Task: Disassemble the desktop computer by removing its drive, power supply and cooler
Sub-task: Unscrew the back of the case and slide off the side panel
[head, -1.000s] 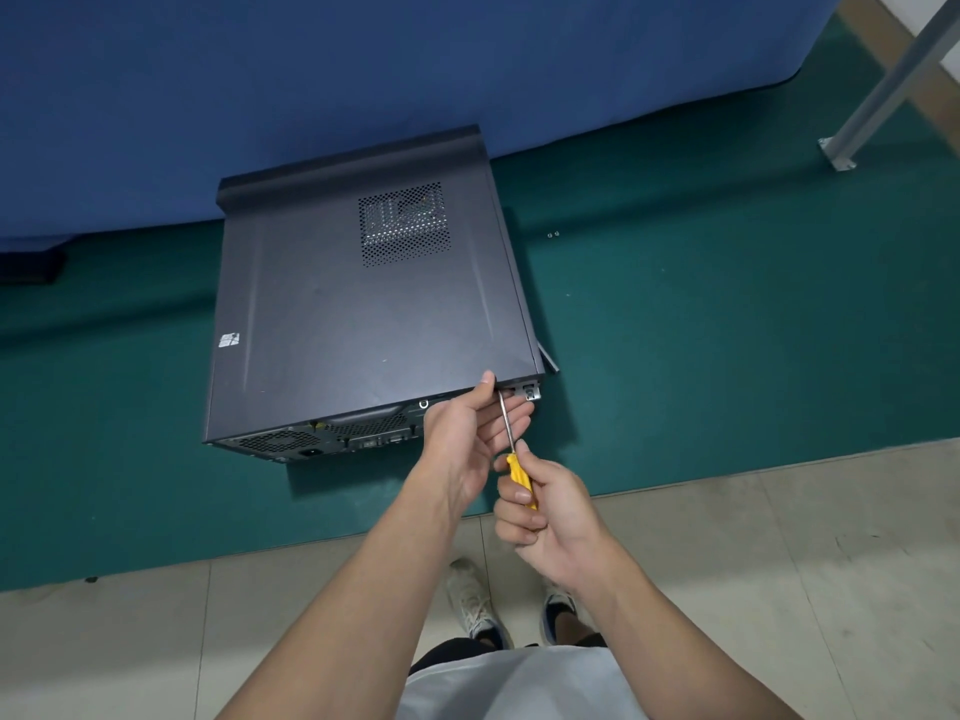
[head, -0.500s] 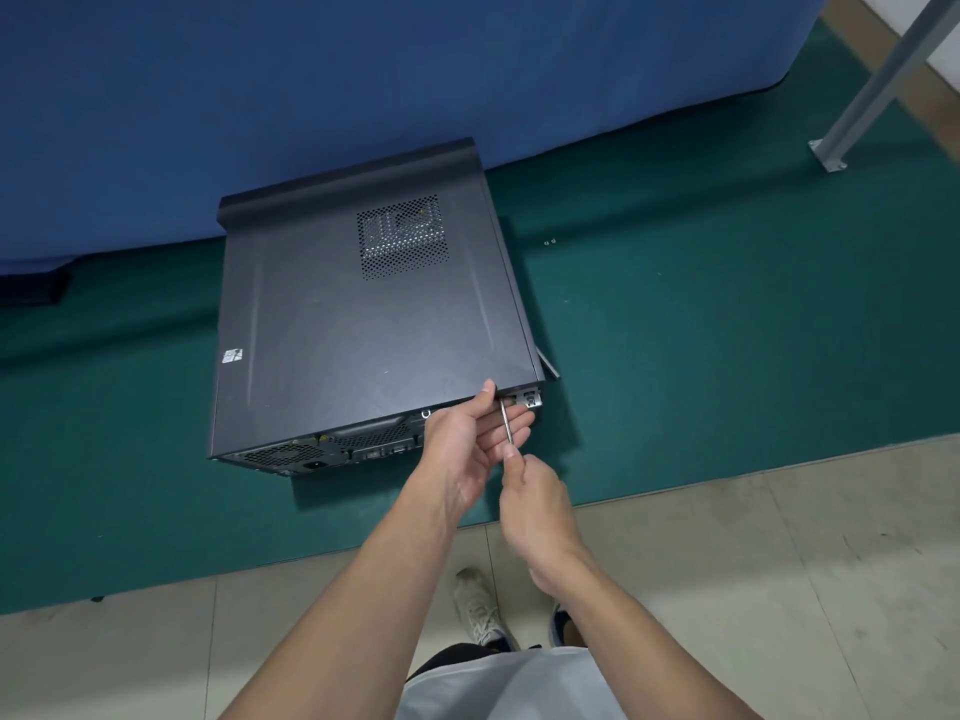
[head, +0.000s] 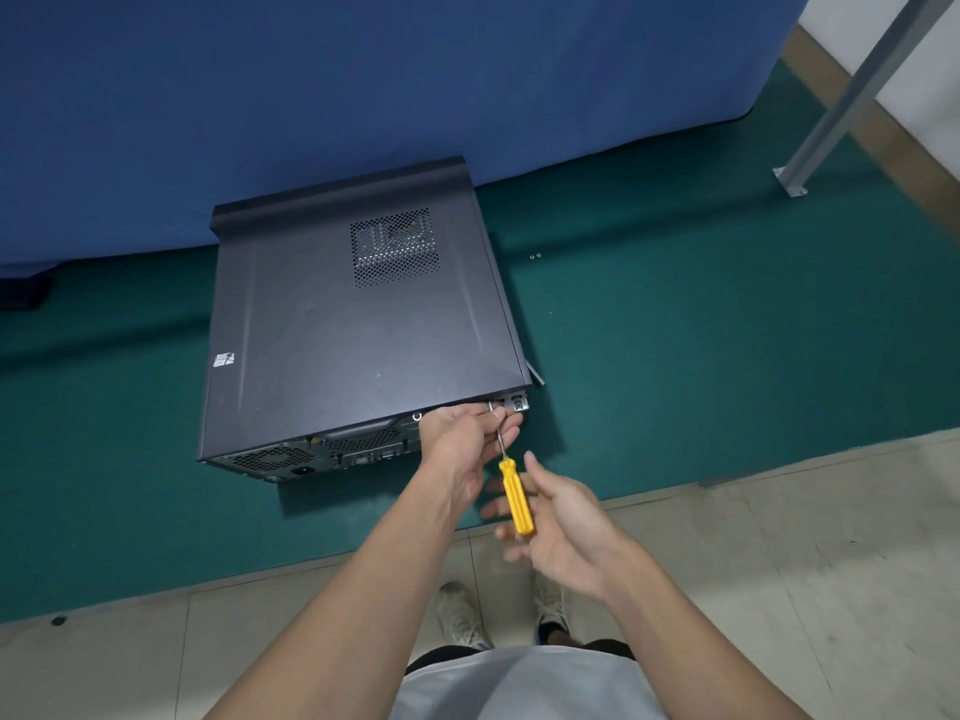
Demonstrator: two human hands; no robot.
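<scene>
Head view: screwdriver steadied at the case's rear corner

Nearest, the right hand (head: pixel 563 532) was open, fingers spread, its palm just beside the yellow screwdriver (head: pixel 511 483) handle. Beyond it, the left hand (head: pixel 467 441) pinched the shaft at the desktop computer (head: pixel 353 335), which lay on green matting directly ahead. That steel case looked heavy and stiff; I would grip its rear edges.

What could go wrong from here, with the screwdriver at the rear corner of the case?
1. The right hand is open around the yellow screwdriver, so it may drop or slip off the screw.
2. The left hand pinches the shaft close to the tip; a slip could jab the fingers.
3. Two loose screws lie on the green mat and could get lost.
</scene>
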